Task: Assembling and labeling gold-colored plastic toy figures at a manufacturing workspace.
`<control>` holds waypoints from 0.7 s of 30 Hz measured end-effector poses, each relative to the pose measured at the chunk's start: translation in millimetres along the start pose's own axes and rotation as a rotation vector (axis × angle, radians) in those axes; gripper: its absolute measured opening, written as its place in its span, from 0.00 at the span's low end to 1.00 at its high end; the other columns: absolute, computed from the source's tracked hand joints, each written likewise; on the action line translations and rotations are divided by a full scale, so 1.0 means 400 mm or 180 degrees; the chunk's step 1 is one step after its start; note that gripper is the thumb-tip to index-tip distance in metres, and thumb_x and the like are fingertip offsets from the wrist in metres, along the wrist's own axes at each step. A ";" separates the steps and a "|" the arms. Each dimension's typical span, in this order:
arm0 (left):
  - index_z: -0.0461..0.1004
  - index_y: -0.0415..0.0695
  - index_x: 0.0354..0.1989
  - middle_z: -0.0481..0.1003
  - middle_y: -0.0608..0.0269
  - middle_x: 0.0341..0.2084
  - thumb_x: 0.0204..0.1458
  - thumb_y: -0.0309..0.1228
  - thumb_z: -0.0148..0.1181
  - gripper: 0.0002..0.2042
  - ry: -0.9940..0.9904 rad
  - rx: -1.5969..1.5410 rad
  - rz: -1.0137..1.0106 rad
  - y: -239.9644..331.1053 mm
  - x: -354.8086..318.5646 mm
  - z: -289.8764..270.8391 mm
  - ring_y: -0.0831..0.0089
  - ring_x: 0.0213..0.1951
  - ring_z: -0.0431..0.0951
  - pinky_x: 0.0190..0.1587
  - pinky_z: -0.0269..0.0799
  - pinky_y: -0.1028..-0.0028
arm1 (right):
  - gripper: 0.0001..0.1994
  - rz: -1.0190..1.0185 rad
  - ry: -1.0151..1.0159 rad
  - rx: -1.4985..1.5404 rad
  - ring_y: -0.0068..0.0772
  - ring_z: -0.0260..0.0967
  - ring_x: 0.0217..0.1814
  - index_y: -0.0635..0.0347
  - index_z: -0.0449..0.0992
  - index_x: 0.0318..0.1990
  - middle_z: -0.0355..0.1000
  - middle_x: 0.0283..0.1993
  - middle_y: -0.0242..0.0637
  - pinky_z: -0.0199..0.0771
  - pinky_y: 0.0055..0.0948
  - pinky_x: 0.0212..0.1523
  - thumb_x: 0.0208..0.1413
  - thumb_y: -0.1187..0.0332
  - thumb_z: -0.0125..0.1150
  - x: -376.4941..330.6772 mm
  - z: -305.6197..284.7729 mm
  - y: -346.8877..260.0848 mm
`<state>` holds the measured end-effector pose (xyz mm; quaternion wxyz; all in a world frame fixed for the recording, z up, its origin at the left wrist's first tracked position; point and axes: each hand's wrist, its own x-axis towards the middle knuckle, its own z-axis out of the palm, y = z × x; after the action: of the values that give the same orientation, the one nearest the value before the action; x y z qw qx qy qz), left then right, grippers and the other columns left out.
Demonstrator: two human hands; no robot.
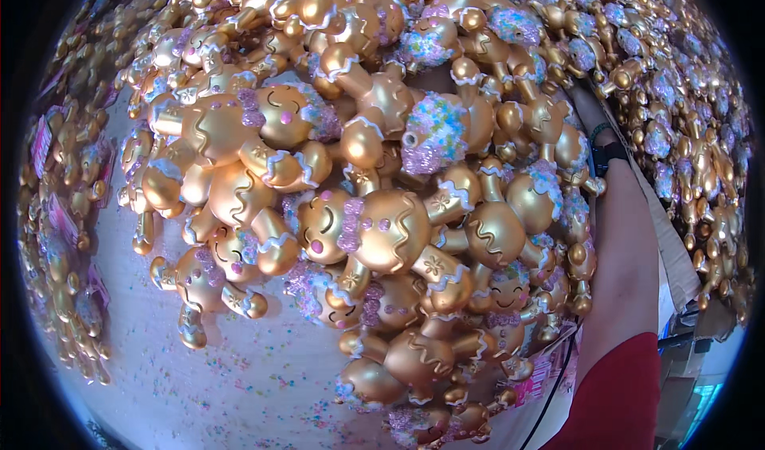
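Observation:
My right arm, in a red sleeve, reaches up the right side of the view. A dark band is at its wrist. My right hand goes in among the gold gingerbread-man figurines at the far right of the heap, and its fingers are hidden there, so I cannot tell whether it holds one. The figurines are shiny, with piped wavy lines, pink cheeks, purple glittery collars and pastel sprinkles on their heads. They lie piled every way, some face up, some face down. My left hand is not in view.
The heap rests on a pale tabletop strewn with loose coloured sprinkles. More figurines line the left edge, and another mass lies beyond a cardboard edge at right. A black cable runs near the lower right.

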<state>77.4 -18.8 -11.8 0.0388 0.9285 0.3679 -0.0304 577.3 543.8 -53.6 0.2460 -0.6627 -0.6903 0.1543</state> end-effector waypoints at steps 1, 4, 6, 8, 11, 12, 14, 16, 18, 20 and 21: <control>0.61 0.55 0.64 0.60 0.62 0.64 0.58 0.44 0.46 0.25 -0.0012 0.0020 -0.0011 0.004 0.000 0.000 0.48 0.68 0.54 0.62 0.41 0.30 | 0.20 -0.0098 -0.0027 -0.0235 0.30 0.69 0.51 0.60 0.72 0.52 0.72 0.50 0.37 0.69 0.31 0.52 0.59 0.56 0.57 -0.007 0.011 -0.023; 0.59 0.55 0.65 0.59 0.61 0.65 0.59 0.45 0.47 0.25 0.0004 0.0079 -0.0036 0.006 -0.001 0.005 0.48 0.68 0.54 0.62 0.42 0.29 | 0.21 -0.0391 0.0010 -0.0916 0.34 0.69 0.52 0.60 0.72 0.52 0.72 0.51 0.40 0.69 0.33 0.53 0.58 0.55 0.57 -0.021 0.014 -0.064; 0.58 0.55 0.66 0.59 0.60 0.65 0.59 0.45 0.48 0.26 -0.0002 0.0032 -0.0060 0.009 0.003 0.008 0.47 0.68 0.54 0.62 0.41 0.29 | 0.21 -0.0605 0.0046 -0.1281 0.37 0.70 0.53 0.59 0.73 0.52 0.73 0.51 0.42 0.69 0.35 0.54 0.58 0.55 0.57 -0.024 0.017 -0.076; 0.58 0.55 0.66 0.58 0.60 0.66 0.59 0.46 0.48 0.26 -0.0053 0.0066 -0.0001 0.005 0.003 0.006 0.47 0.68 0.53 0.62 0.41 0.29 | 0.21 -0.0728 0.0059 -0.1481 0.39 0.70 0.54 0.59 0.73 0.52 0.73 0.52 0.44 0.68 0.36 0.55 0.57 0.54 0.57 -0.022 0.019 -0.080; 0.58 0.55 0.66 0.57 0.60 0.66 0.59 0.48 0.48 0.27 -0.0118 0.0057 -0.0065 0.022 0.005 0.004 0.47 0.68 0.53 0.62 0.41 0.30 | 0.24 -0.0629 -0.0148 -0.1542 0.45 0.72 0.53 0.59 0.74 0.51 0.74 0.51 0.48 0.70 0.39 0.53 0.56 0.48 0.55 -0.018 0.040 -0.131; 0.57 0.55 0.66 0.57 0.60 0.66 0.59 0.49 0.48 0.27 -0.0106 0.0052 -0.0068 0.018 0.003 0.005 0.47 0.68 0.53 0.62 0.41 0.30 | 0.27 -0.0461 -0.0251 -0.1644 0.46 0.73 0.51 0.59 0.75 0.50 0.75 0.50 0.49 0.71 0.41 0.51 0.55 0.44 0.53 -0.046 0.030 -0.199; 0.59 0.55 0.65 0.57 0.60 0.66 0.59 0.49 0.48 0.26 -0.0122 0.0086 -0.0108 0.025 0.011 -0.004 0.47 0.68 0.53 0.62 0.41 0.30 | 0.29 -0.0032 -0.0539 -0.1699 0.46 0.73 0.51 0.59 0.74 0.50 0.74 0.51 0.49 0.71 0.41 0.51 0.55 0.43 0.51 -0.068 0.048 -0.309; 0.61 0.55 0.64 0.57 0.60 0.66 0.59 0.49 0.48 0.25 -0.0032 0.0103 0.0008 0.008 0.015 -0.003 0.46 0.68 0.53 0.62 0.42 0.30 | 0.29 -0.0363 -0.0317 -0.1665 0.46 0.73 0.52 0.61 0.74 0.50 0.74 0.52 0.50 0.70 0.41 0.53 0.56 0.43 0.50 -0.092 0.023 -0.242; 0.64 0.54 0.62 0.57 0.60 0.66 0.59 0.47 0.48 0.24 0.0034 0.0106 -0.0092 0.014 0.019 -0.006 0.47 0.67 0.53 0.61 0.42 0.30 | 0.28 -0.0147 -0.0294 -0.1827 0.49 0.72 0.53 0.60 0.74 0.50 0.74 0.51 0.51 0.70 0.42 0.54 0.56 0.44 0.50 -0.123 0.032 -0.315; 0.66 0.54 0.61 0.57 0.61 0.66 0.58 0.45 0.48 0.23 -0.0028 0.0065 -0.0082 0.008 0.023 -0.019 0.47 0.67 0.53 0.61 0.43 0.30 | 0.25 -0.0017 -0.0226 -0.2044 0.54 0.71 0.54 0.60 0.74 0.50 0.73 0.50 0.54 0.69 0.43 0.54 0.57 0.48 0.49 -0.161 0.018 -0.346; 0.67 0.54 0.60 0.57 0.61 0.66 0.58 0.44 0.48 0.22 -0.0062 0.0035 -0.0057 0.004 0.025 -0.025 0.48 0.67 0.53 0.61 0.44 0.30 | 0.25 0.0028 -0.0376 -0.1877 0.54 0.70 0.54 0.59 0.74 0.50 0.73 0.51 0.54 0.69 0.44 0.54 0.57 0.48 0.50 -0.159 0.004 -0.333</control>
<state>85.9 -12.4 -2.5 0.0371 0.9250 0.3757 -0.0418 464.9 471.0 8.2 0.0016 -0.6985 -0.7155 -0.0134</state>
